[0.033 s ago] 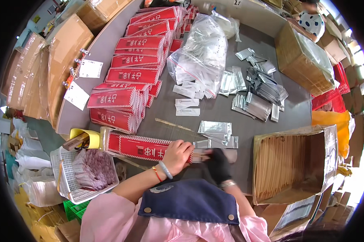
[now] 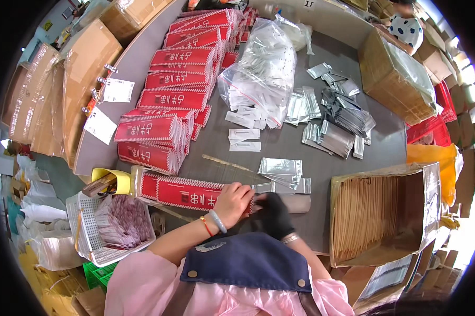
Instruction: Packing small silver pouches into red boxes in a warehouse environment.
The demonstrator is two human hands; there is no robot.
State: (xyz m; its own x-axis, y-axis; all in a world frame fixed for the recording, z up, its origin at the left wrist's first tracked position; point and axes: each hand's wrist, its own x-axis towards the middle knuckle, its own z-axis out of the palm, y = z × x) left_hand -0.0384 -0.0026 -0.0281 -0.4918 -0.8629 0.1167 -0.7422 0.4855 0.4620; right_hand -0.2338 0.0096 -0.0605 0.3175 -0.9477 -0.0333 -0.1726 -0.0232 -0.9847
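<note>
A red printed paper sleeve (image 2: 187, 193) lies near the table's front, on top of others in a long holder. My left hand (image 2: 233, 204) is closed round its right end, thumb and fingers pinching the edge. Against that same end sits my right hand (image 2: 275, 215), in a black glove with bare fingertips. Its fingers are bent together; what they hold is hidden. Just beyond both hands lie flat silver packets (image 2: 280, 169), and a rounded pale brown piece (image 2: 296, 203) is beside the right hand.
Stacks of red sleeves (image 2: 175, 99) fill the left back. A clear bag of white packets (image 2: 266, 68) and more silver packets (image 2: 343, 118) lie beyond. An open carton of thin sticks (image 2: 366, 221) stands right, a white basket (image 2: 85, 231) left. A person (image 2: 406, 31) is at far right.
My right hand has slid left, up to the sleeve's end. The pale strip seen between the hands before is no longer visible. My left hand stays in place.
</note>
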